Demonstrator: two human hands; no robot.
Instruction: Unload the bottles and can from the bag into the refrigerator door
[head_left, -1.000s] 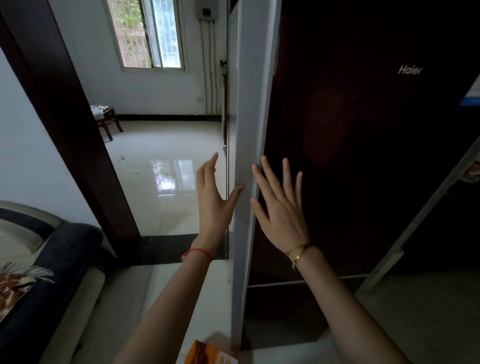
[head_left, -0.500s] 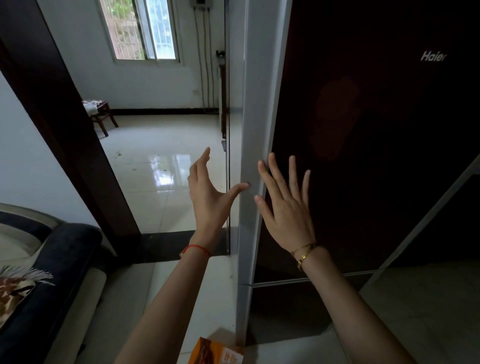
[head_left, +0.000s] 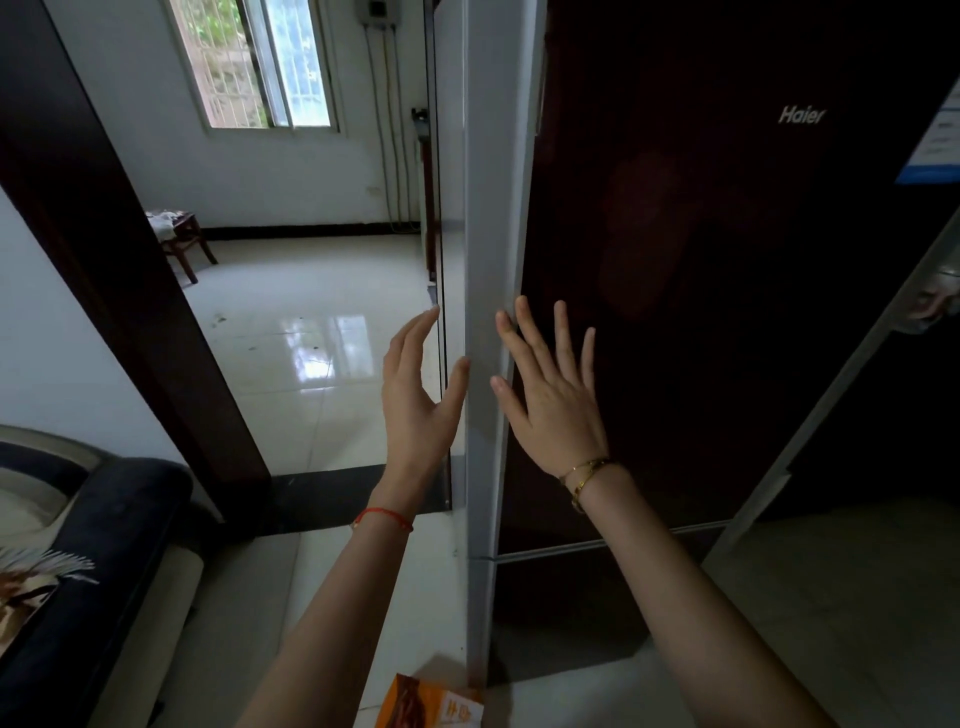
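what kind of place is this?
Most likely a home, by a doorway between rooms: a dark Haier refrigerator with both hands, left hand and right hand, at its door edge, a sofa at left, and a tiled floor under a barred window.

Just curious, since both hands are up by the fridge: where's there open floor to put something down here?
Bare tiles lie beyond the doorway, between the stool and the fridge. A narrower strip runs between the sofa and fridge, where the orange bag sits. It is crowded at the fridge edge, where left hand and right hand flank it.
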